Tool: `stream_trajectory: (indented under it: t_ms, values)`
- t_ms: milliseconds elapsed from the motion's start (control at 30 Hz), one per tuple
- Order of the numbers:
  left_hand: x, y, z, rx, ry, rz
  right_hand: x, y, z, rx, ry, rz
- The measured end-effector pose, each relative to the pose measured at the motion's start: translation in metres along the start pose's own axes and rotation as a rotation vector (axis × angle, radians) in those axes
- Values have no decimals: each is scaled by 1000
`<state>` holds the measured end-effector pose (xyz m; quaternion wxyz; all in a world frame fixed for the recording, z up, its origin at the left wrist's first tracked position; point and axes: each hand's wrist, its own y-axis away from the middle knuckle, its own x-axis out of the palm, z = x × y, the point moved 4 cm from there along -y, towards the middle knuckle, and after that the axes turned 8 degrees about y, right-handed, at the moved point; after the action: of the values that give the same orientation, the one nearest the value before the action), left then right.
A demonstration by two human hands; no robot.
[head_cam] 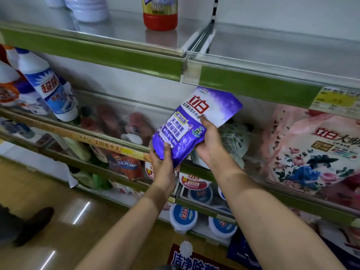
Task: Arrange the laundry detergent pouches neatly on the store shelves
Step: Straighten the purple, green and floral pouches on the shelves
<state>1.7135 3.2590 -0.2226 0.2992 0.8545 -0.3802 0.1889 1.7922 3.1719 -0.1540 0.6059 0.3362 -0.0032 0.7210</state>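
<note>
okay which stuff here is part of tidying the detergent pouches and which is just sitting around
Part of the job: purple pouch, held by left hand at its bottom and right hand at its side; pink floral pouch on the shelf.

Just there: blue-and-white bottle, red-capped bottle above, round tubs below.

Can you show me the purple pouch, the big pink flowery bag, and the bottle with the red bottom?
Purple pouch (191, 121): head view, middle of its front label.
Pink bag (311, 151): head view, its flowery front.
Red-bottomed bottle (160, 20): head view, red base.
</note>
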Motion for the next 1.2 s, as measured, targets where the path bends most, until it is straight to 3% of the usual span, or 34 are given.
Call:
stream_trajectory:
  t_ms: [267, 400, 533, 633, 733, 800, 967, 1200]
  values:
    - [-22, -12, -20, -185, 42, 78, -1, 14, 12, -10, -147, 154]
    - [-29, -20, -39, -196, -51, 103, -5, 25, 27, -11, -116, 261]
    - [-31, -23, -75, -127, -223, 286, -14, 40, 34, 56, 18, 366]
    - [-12, -11, -98, -48, -384, 514, -20, 50, 31, 100, 88, 433]
    - [-3, 12, -87, -360, -288, 675, -19, 62, 26, 141, 82, 454]
    - [-1, 26, -84, -415, -255, 714, -22, 68, 26, 155, 73, 422]
    - [0, 40, -83, -386, -332, 636, -27, 81, 29, 144, 102, 360]
    - [-10, 70, -79, -428, -257, 580, -41, 115, 28, 100, 224, 385]
